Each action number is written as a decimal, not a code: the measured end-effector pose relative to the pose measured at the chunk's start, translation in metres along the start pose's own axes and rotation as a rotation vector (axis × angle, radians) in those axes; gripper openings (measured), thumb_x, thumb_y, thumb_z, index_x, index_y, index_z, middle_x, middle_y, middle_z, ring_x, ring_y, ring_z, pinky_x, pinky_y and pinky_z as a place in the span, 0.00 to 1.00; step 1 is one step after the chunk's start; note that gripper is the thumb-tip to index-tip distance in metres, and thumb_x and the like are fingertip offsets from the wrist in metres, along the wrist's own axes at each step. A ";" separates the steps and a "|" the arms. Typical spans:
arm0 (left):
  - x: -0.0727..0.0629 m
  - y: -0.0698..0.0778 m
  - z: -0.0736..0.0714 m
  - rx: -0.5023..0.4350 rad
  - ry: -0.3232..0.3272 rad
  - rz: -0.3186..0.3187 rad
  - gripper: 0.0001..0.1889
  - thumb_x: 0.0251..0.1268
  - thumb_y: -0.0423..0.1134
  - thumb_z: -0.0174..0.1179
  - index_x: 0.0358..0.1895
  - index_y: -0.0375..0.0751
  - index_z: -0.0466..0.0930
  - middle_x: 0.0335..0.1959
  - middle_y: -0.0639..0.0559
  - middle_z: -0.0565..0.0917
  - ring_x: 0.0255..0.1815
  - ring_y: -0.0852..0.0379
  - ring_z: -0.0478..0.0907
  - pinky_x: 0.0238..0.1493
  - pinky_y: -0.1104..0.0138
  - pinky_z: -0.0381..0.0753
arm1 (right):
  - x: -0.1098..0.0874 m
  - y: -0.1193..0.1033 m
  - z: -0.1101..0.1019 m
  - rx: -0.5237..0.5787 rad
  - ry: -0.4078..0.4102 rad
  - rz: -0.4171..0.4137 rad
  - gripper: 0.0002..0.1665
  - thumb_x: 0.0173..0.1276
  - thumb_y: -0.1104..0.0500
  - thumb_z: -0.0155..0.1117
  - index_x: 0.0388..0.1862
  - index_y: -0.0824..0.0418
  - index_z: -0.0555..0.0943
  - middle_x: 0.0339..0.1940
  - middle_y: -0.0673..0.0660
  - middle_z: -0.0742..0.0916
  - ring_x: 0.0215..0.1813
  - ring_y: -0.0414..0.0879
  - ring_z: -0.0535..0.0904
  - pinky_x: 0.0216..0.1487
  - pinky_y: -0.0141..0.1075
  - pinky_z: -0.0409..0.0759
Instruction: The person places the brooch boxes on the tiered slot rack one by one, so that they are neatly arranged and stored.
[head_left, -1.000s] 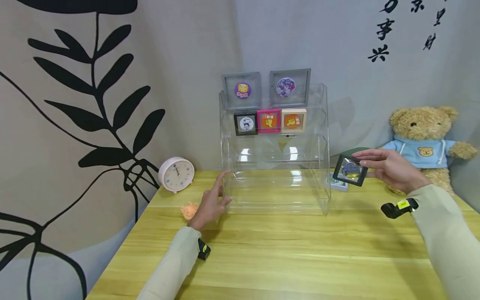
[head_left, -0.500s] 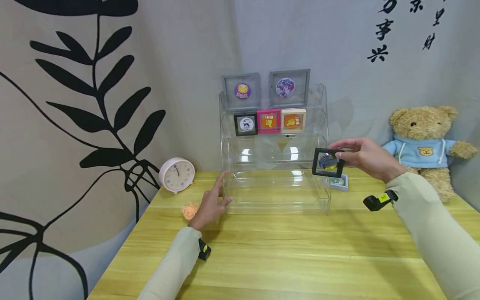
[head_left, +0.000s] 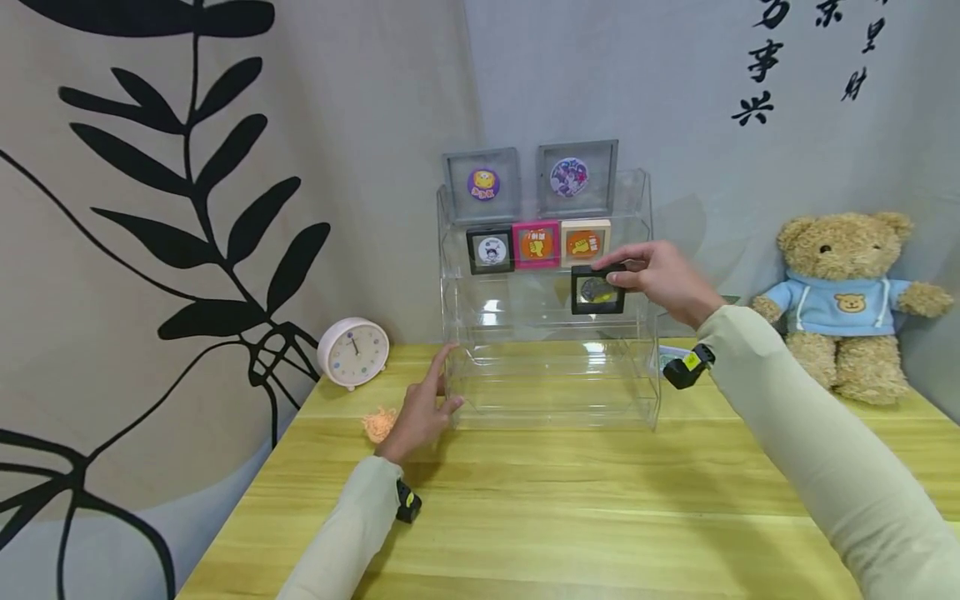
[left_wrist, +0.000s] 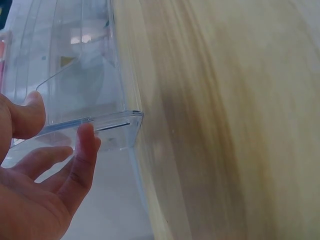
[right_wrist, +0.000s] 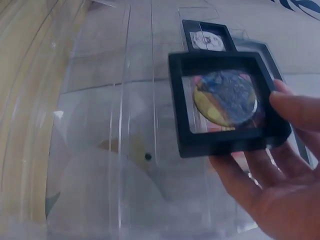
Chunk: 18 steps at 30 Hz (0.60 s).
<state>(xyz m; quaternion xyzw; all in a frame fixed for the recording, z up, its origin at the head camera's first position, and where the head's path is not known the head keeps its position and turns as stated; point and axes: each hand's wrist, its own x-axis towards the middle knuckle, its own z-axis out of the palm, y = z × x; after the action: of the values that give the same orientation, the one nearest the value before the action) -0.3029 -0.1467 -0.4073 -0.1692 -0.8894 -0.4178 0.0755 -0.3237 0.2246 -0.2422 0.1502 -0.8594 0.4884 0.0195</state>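
Observation:
My right hand (head_left: 671,279) pinches a small black-framed display case (head_left: 577,292) by its upper right corner, in front of a middle tier of a clear acrylic display stand (head_left: 555,417). A round blue and yellow badge (right_wrist: 225,97) shows behind the case's window in the right wrist view. At the stand's left side, my left hand (head_left: 420,417) holds the edge of the side panel (left_wrist: 112,120), thumb on one face and fingers on the other. Above the held case, a black case (head_left: 491,250), a pink case (head_left: 536,244) and a cream case (head_left: 585,242) stand in a row.
Two larger grey cases (head_left: 482,185) with round badges stand on the top tier. A white alarm clock (head_left: 354,353) and an orange fuzzy item (head_left: 379,423) lie to the left. A teddy bear (head_left: 847,308) sits at the right, beyond a small pale box (head_left: 670,357) beside the stand.
My right hand has carried the black-framed case left and up from beside the stand to the front of a middle tier. My left hand stays at the stand's side.

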 end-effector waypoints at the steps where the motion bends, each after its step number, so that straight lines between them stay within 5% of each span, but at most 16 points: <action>1: 0.000 0.000 0.000 0.001 0.001 0.002 0.46 0.68 0.30 0.62 0.77 0.76 0.48 0.58 0.30 0.83 0.59 0.36 0.83 0.58 0.43 0.83 | 0.004 -0.002 0.004 0.005 0.015 -0.002 0.18 0.76 0.62 0.58 0.62 0.60 0.80 0.72 0.59 0.77 0.59 0.49 0.78 0.57 0.41 0.79; 5: 0.001 0.000 0.000 0.010 0.002 0.010 0.46 0.68 0.30 0.62 0.77 0.76 0.48 0.59 0.30 0.83 0.59 0.37 0.83 0.58 0.44 0.84 | 0.016 -0.007 0.018 0.009 0.058 -0.009 0.17 0.75 0.64 0.58 0.60 0.62 0.82 0.72 0.59 0.77 0.56 0.51 0.77 0.42 0.34 0.72; 11: 0.002 0.002 0.001 0.010 0.004 0.012 0.47 0.69 0.30 0.62 0.77 0.78 0.48 0.58 0.31 0.84 0.56 0.41 0.85 0.56 0.45 0.85 | 0.029 -0.005 0.040 0.001 0.101 -0.015 0.15 0.74 0.67 0.59 0.56 0.63 0.84 0.70 0.61 0.78 0.57 0.54 0.78 0.39 0.38 0.68; 13: 0.002 0.001 0.001 0.012 0.007 0.011 0.47 0.68 0.30 0.62 0.77 0.78 0.48 0.58 0.31 0.84 0.56 0.41 0.85 0.56 0.45 0.85 | 0.033 -0.003 0.048 -0.010 0.119 -0.018 0.14 0.73 0.67 0.60 0.55 0.62 0.85 0.69 0.61 0.79 0.42 0.51 0.77 0.34 0.37 0.66; 18: 0.001 -0.001 0.001 0.008 0.007 0.011 0.47 0.68 0.30 0.62 0.77 0.78 0.48 0.57 0.31 0.84 0.56 0.40 0.85 0.57 0.45 0.84 | 0.042 -0.002 0.067 -0.009 0.146 -0.030 0.13 0.70 0.70 0.63 0.50 0.63 0.86 0.67 0.61 0.81 0.29 0.44 0.65 0.25 0.33 0.60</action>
<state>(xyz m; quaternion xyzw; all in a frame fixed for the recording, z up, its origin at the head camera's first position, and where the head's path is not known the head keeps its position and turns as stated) -0.3043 -0.1467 -0.4084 -0.1725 -0.8899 -0.4144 0.0814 -0.3559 0.1573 -0.2682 0.1268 -0.8556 0.4938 0.0901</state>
